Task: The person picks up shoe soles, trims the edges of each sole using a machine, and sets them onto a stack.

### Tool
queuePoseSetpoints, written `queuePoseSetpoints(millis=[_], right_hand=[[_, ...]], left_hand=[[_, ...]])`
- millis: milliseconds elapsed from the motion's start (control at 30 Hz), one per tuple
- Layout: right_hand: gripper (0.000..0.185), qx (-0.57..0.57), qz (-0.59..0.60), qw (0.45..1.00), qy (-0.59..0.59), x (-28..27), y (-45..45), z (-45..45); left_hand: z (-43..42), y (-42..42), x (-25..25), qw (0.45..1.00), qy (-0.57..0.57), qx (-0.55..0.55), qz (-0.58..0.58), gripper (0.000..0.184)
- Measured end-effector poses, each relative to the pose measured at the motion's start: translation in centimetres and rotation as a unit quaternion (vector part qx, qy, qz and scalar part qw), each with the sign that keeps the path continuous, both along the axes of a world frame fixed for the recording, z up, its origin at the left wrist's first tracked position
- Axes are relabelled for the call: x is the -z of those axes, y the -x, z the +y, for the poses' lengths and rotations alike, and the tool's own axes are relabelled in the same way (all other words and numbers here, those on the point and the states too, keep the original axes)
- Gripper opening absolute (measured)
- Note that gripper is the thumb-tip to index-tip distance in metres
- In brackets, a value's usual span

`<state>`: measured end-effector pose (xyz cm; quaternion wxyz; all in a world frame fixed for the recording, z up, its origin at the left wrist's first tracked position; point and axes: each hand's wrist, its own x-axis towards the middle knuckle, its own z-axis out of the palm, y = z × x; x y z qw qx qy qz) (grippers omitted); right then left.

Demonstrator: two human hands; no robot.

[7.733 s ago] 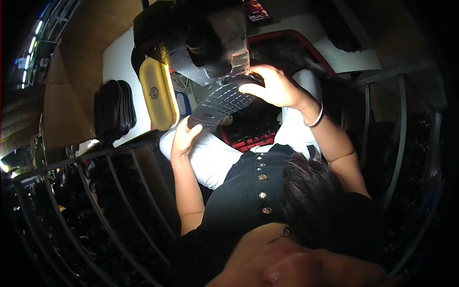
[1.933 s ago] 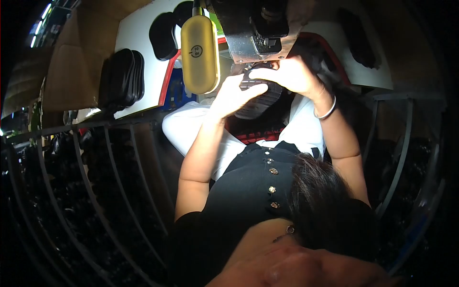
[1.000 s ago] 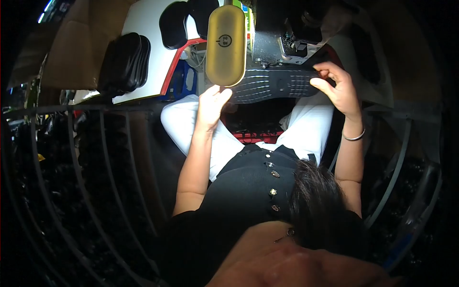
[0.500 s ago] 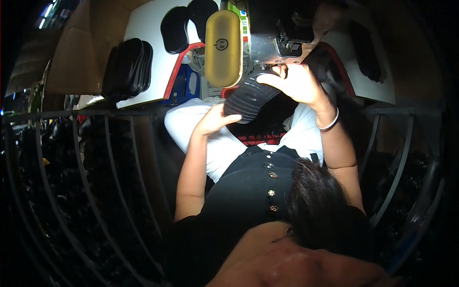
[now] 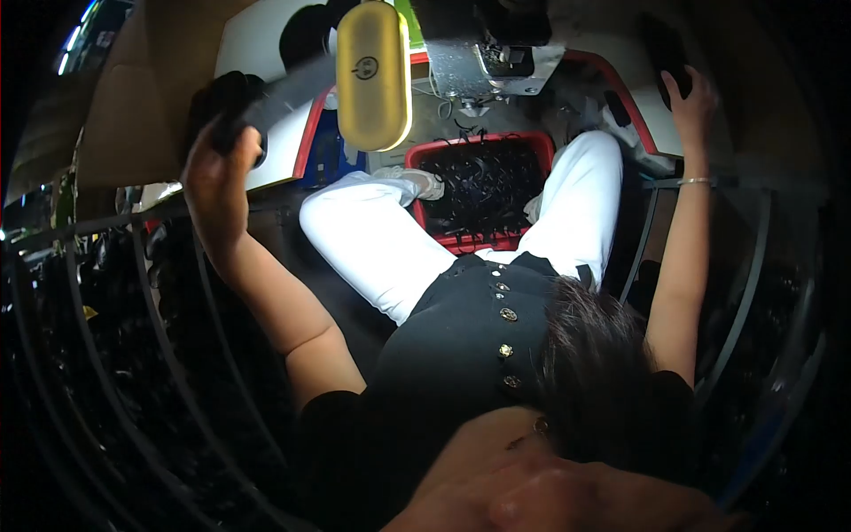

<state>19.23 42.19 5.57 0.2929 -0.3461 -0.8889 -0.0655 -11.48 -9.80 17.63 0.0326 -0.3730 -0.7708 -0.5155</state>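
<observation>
My left hand (image 5: 219, 173) is out at the left side of the white table, closed on a black shoe sole (image 5: 288, 99) that is smeared by motion. Close by, a stack of dark soles (image 5: 208, 102) is partly covered by the hand. Over at the right, my right hand (image 5: 694, 102) has thumb and fingers around the near end of another black shoe sole (image 5: 663, 51), which lies at the right side of the table. Between the hands stands the metal machine head (image 5: 461, 75), with no sole under it.
A yellow lamp (image 5: 374, 80) hangs left of the machine. Below, between my knees, a red bin (image 5: 547, 149) holds black trimmings. More black soles (image 5: 301, 40) lie on the white table (image 5: 253, 40). Brown cardboard (image 5: 133, 97) stands at the left; metal bars (image 5: 749, 266) flank my seat.
Both hands held one sole at the machine before. My left hand has moved left with a sole, and my right hand has gone right to another sole. The red bin is now uncovered.
</observation>
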Motion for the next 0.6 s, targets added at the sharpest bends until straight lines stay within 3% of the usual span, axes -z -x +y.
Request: queuePoseSetpoints(millis=[67, 100, 167, 233, 300, 333, 400, 433, 467, 500, 533, 567, 600], right_hand=[[0.06, 0.089, -0.101, 0.99, -0.03, 2.3, -1.3, 2.4], [0.059, 0.096, -0.068, 0.988, 0.099, 4.2, -1.6, 3.3], [0.056, 0.103, -0.081, 0.991, 0.027, 6.1, -1.6, 3.3], [0.046, 0.1, -0.072, 0.992, 0.009, 6.1, -1.4, 3.1], [0.041, 0.074, -0.084, 0.994, -0.016, 6.4, -1.2, 2.9], [0.04, 0.064, -0.091, 0.993, -0.029, 5.6, -1.0, 2.1], [0.03, 0.032, -0.006, 0.998, -0.058, 4.0, -0.6, 0.2], [0.028, 0.011, 0.027, 0.998, -0.051, 2.8, -0.6, -0.5], [0.025, -0.012, 0.061, 0.997, -0.045, 1.3, -0.2, -1.5], [0.022, -0.038, 0.106, 0.992, -0.056, -1.0, 0.3, -3.5], [0.023, -0.082, 0.117, 0.989, -0.037, -3.7, 0.5, -6.1], [0.024, -0.124, 0.128, 0.984, -0.018, -6.2, 0.5, -8.8], [0.026, -0.151, 0.116, 0.982, -0.007, -7.8, 0.5, -11.4]], left_hand=[[2.6, 1.6, 0.5, 0.982, 0.064, -0.083, 0.156, 0.025], [3.9, 3.2, 2.2, 0.989, 0.046, -0.087, 0.107, 0.026], [5.8, 7.3, 7.8, 0.995, 0.057, -0.086, -0.007, 0.027], [5.9, 10.5, 13.4, 0.99, 0.13, -0.056, 0.016, 0.035], [6.9, 8.8, 12.4, 0.975, 0.154, -0.008, 0.159, 0.051], [7.3, 7.8, 10.8, 0.925, 0.274, -0.039, 0.261, 0.048], [7.7, 6.1, 10.4, 0.922, 0.26, -0.11, 0.265, 0.043], [7.3, 7.4, 12.8, 0.933, 0.187, -0.113, 0.287, 0.039], [7.6, 5.0, 12.0, 0.934, 0.111, -0.08, 0.33, 0.035], [7.3, 3.3, 12.9, 0.968, 0.068, -0.052, 0.236, 0.027], [7.7, 0.2, 13.6, 0.974, 0.081, -0.103, 0.187, 0.021], [8.8, -3.3, 12.7, 0.999, 0.017, -0.052, -0.002, 0.018], [9.1, -5.6, 13.4, 0.998, 0.06, 0.004, 0.03, 0.017]])
